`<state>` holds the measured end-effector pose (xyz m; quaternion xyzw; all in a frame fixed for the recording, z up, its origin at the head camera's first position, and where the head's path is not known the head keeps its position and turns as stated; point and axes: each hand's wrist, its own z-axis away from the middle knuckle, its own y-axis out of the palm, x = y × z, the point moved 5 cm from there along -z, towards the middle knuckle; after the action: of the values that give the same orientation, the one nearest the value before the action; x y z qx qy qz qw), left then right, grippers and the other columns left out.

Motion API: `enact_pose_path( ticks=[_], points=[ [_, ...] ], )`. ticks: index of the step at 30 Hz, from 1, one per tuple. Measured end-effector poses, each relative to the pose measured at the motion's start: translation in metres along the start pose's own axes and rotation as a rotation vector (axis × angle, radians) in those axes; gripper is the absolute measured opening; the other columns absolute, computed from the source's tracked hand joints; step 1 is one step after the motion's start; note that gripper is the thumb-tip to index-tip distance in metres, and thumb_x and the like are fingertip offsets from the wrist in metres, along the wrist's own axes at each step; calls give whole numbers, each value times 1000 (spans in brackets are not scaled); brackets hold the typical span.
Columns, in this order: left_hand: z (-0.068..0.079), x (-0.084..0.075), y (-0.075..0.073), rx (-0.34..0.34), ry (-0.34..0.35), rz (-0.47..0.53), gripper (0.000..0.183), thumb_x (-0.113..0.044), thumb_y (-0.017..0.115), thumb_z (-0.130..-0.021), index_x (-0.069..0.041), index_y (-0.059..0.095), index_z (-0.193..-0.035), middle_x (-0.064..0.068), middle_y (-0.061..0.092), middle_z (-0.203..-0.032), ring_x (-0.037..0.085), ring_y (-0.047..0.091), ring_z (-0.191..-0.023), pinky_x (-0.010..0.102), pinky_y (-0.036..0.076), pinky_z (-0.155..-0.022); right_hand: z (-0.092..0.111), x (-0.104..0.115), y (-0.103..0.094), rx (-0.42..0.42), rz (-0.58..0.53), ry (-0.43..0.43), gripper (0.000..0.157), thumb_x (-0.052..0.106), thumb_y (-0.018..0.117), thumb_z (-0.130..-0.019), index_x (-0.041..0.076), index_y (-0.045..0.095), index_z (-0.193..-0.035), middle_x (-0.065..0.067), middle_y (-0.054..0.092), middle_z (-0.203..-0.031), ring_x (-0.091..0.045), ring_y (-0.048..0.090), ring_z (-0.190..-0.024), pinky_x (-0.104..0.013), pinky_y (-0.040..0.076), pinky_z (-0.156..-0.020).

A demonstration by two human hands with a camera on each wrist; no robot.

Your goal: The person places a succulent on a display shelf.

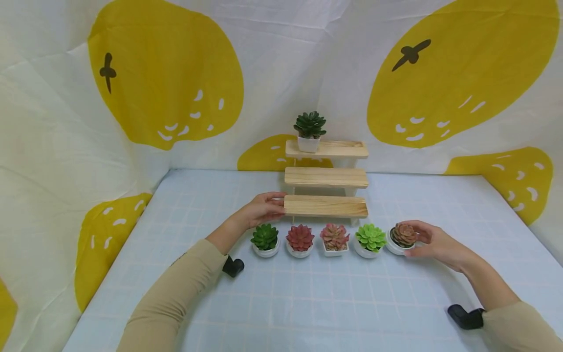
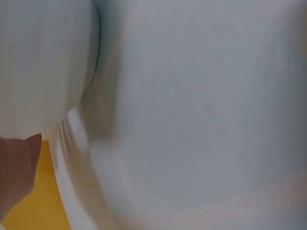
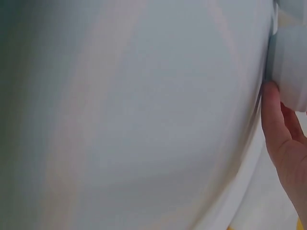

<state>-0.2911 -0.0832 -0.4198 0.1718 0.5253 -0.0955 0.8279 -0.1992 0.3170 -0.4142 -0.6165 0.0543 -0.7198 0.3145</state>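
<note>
Leftmost, the left hand (image 1: 259, 211) reached the left end of the bottom shelf (image 1: 325, 206), its fingers slightly spread; whether they pinched the wood I could not tell. The green plant (image 1: 265, 237) stood just in front of that hand, leaving it little room to drop forward. Next came the red plant (image 1: 300, 238), then the dark plant (image 1: 310, 125), up on the left part of the top shelf (image 1: 345, 148), whose right part was free. The pink plant (image 1: 335, 237) and the lime plant (image 1: 371, 238) continued the front row. At its right end was the brown plant (image 1: 403, 235), its pot pinched between the thumb and fingers of the right hand (image 1: 433, 244). Taking hold of that pot seemed the step in hand; moving it called for a steady pinch and a lift clear of the lime plant, just beside it, and of the shelf's front edge. Open table (image 1: 440, 205) lay behind the right hand.
</note>
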Motion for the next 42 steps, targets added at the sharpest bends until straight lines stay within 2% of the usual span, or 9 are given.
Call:
enact_pose_path(
  ticks=[9,18,22,26,31,34,38,40,42],
  points=[
    [0,0,0,7,2,-12,57,10,55,-87,-3,38,-140,23,46,-131,25,54,-105,37,46,-95,-2,3,2,1,-20,-12,70,8,76,-75,-3,37,-132,-23,38,-133,-51,24,-126,-67,26,-98],
    [0,-1,0,3,-3,-4,57,10,55,-88,-3,39,-140,23,46,-132,25,54,-106,37,46,-95,-3,6,2,-11,-46,7,69,9,74,-77,-5,35,-133,-28,30,-139,-53,16,-129,-70,17,-99],
    [0,-1,0,-1,-1,-9,57,9,56,-87,-3,39,-140,23,46,-133,25,54,-106,37,46,-94,-4,6,0,-18,-56,14,68,10,73,-78,-3,36,-133,-20,36,-136,-51,19,-129,-68,21,-100],
    [0,-1,0,2,1,-10,57,10,55,-88,-3,39,-140,23,45,-135,26,53,-107,37,46,-94,-4,8,-2,-30,-41,13,66,12,72,-80,0,37,-134,-3,42,-128,-43,29,-125,-49,39,-97],
    [0,-1,1,7,3,-1,57,11,54,-88,-3,39,-140,23,44,-135,26,53,-107,37,46,-94,-6,13,-5,-48,-54,7,66,12,71,-81,-1,36,-135,8,44,-122,-13,45,-113,-20,48,-82],
    [1,-2,1,2,0,0,57,11,54,-87,-3,39,-140,23,44,-135,25,54,-106,36,47,-94,-7,18,-8,-52,-61,6,68,12,71,-82,-5,33,-136,0,44,-125,1,46,-102,-20,50,-80],
    [1,-2,1,-3,-7,1,57,11,54,-87,-3,39,-140,23,45,-135,25,54,-105,36,47,-94,-8,22,-12,-54,-37,23,71,15,69,-84,-7,28,-138,-16,37,-133,6,44,-98,-19,50,-79],
    [1,-2,2,-5,-9,1,57,11,54,-87,-3,39,-140,23,44,-135,25,54,-105,37,46,-94,-9,25,-14,-54,-36,32,71,15,68,-84,-6,27,-139,-17,36,-135,7,45,-99,-19,49,-80],
    [1,-1,2,-5,-11,4,58,11,54,-87,-3,39,-140,23,44,-135,26,53,-106,38,45,-95,-9,27,-16,-51,-46,32,70,15,68,-85,-5,28,-138,-9,41,-131,7,45,-99,-18,49,-80]
  ],
)
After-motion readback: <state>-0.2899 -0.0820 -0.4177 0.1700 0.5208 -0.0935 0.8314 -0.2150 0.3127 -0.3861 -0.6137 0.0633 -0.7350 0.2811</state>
